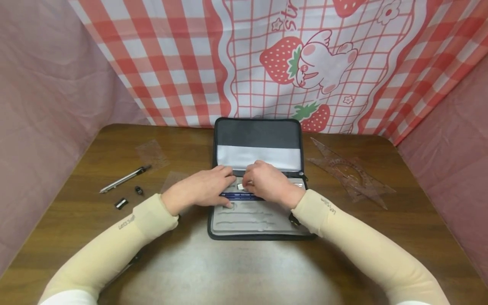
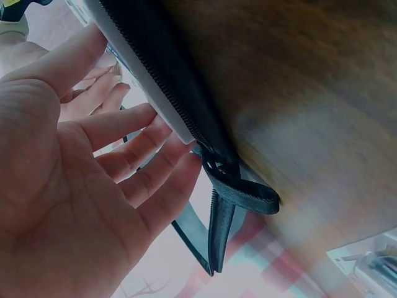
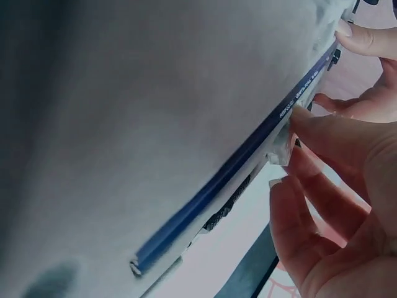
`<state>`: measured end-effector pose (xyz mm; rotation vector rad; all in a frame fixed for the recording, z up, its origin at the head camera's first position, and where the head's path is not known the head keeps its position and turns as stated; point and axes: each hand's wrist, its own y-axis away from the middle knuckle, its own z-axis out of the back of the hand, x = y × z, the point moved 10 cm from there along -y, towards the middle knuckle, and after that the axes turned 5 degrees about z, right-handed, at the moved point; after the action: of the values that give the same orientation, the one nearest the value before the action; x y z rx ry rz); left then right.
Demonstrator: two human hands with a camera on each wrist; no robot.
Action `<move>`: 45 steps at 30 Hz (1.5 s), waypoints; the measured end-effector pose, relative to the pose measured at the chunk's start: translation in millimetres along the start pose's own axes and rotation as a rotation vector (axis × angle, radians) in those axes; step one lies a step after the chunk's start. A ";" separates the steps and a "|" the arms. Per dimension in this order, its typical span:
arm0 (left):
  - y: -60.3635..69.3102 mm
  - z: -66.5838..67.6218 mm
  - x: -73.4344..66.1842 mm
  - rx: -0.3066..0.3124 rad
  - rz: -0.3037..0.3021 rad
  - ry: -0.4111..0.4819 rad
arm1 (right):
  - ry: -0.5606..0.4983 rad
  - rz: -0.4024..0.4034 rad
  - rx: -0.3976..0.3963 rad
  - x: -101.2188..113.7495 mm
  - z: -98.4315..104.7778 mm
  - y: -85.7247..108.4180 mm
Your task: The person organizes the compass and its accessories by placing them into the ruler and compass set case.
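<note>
An open black zip case point(image 1: 259, 132) lies in the middle of the table, its grey moulded tray point(image 1: 244, 228) toward me. Dark blue pencils point(image 1: 238, 196) lie across the tray; one blue pencil point(image 3: 232, 164) shows lengthwise in the right wrist view. My left hand point(image 1: 203, 185) rests on the tray's left edge, thumb and fairly straight fingers point(image 2: 127, 155) touching it. Above the pencils, my right hand point(image 1: 267, 181) has curled fingers and pinches a small white block point(image 1: 240, 186). That block is partly hidden by the fingers.
On the left lie a compass point(image 1: 123, 180), a sharpener point(image 1: 121, 203), a small black piece point(image 1: 139, 190) and a clear plastic sleeve point(image 1: 152, 153). Clear set squares point(image 1: 358, 180) overlap at right. A checked curtain point(image 1: 183, 67) hangs behind the table. Something dark sits partly under my left forearm.
</note>
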<state>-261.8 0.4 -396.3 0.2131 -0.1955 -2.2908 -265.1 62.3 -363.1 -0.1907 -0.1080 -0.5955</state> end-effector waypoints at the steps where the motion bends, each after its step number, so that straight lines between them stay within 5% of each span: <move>1: 0.0 -0.1 0.2 0.000 0.002 -0.003 | -0.004 -0.001 0.001 0.2 0.4 0.3; 11: 1.1 0.1 -0.2 -0.003 0.000 0.002 | 0.000 0.094 0.003 9.3 -2.3 1.5; 24: -0.8 -0.2 -1.5 -0.005 -0.015 -0.003 | -0.035 0.087 0.082 3.7 -3.1 12.5; 28: 0.5 -0.6 -1.9 0.001 -0.022 0.011 | -0.108 -0.010 0.077 -11.8 4.5 27.9; 36: 2.1 -2.3 3.3 0.018 0.009 0.050 | -0.149 -0.202 -0.118 -80.6 41.1 92.4; 45: -0.2 -1.4 4.6 0.022 0.022 0.069 | -0.074 -0.690 -0.063 -184.0 58.0 205.6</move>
<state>-264.7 -3.0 -398.2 0.2990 -0.1869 -2.2561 -302.7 341.7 -365.3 -0.2370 -0.2303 -1.2808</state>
